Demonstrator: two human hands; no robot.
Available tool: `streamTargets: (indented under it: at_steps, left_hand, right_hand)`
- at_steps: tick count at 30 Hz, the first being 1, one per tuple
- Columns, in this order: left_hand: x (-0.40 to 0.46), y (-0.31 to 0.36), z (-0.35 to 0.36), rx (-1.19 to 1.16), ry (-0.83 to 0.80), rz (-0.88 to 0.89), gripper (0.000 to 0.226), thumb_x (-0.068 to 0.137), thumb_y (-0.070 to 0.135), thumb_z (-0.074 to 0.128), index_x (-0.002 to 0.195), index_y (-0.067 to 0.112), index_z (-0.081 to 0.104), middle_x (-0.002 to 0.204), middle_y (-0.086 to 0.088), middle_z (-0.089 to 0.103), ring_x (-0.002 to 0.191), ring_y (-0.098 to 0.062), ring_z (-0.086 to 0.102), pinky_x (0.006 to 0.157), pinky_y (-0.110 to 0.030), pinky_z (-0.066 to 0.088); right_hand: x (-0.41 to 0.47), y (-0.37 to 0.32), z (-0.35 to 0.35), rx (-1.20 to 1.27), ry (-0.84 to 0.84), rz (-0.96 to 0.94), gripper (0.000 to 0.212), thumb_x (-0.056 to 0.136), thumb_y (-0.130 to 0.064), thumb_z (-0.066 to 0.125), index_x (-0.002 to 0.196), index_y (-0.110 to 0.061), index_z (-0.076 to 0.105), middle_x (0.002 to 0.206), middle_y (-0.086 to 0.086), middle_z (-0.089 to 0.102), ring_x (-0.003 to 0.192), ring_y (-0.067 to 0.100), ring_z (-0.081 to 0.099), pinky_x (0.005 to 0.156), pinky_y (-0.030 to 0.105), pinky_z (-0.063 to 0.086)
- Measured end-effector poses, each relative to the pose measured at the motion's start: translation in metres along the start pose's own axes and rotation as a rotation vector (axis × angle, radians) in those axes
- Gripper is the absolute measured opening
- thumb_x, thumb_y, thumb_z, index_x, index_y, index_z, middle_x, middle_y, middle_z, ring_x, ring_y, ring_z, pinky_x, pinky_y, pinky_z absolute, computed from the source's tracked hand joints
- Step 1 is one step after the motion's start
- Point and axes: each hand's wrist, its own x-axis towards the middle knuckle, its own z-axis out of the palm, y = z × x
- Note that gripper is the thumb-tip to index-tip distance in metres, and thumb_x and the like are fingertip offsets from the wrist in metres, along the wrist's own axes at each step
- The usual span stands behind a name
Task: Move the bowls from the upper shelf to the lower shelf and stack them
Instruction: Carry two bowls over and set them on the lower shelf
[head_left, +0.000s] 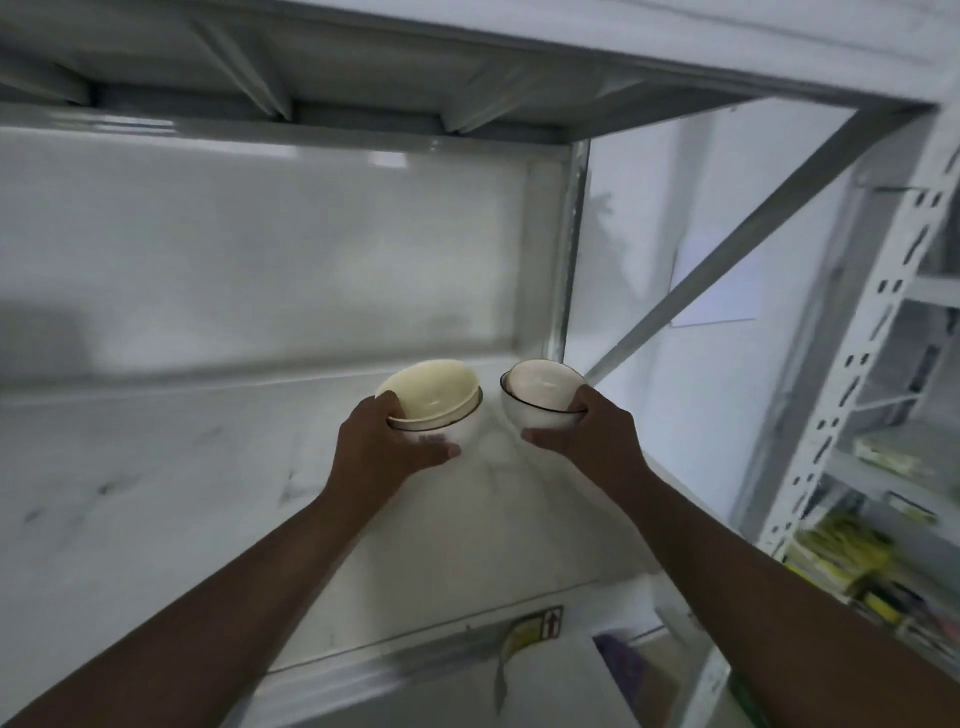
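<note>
At the centre of the frame we grasp one bowl stack in each hand: the left hand (387, 449) clasps a cream bowl (427, 389) nested in a white dark-rimmed bowl (457, 426), thumb on the rim and fingers curled under the base. The right hand (587, 434) clasps a second white dark-rimmed stack (540, 395) the same way, just beside the first and not touching it. Both stacks sit over the far right corner of the white shelf (156, 467); we cannot tell whether they rest on it.
</note>
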Motion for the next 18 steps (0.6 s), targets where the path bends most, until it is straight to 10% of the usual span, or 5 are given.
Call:
streamTargets:
  at_steps: [18]
  left_hand:
    - [-0.045,0.094,0.034,-0.196,-0.236,0.280,0.061,0.045,0.049,0.093,0.070,0.011,0.052,0.073,-0.001,0.058,0.067,-0.016,0.050,0.057,-0.030,0.038]
  right_hand:
    - [-0.121,-0.019,-0.147,-0.147,0.265,0.059,0.058,0.047,-0.056,0.090,0.079,-0.027,0.052,0.074,-0.022,0.054,0.071,-0.013,0.048,0.059,0.001,0.037]
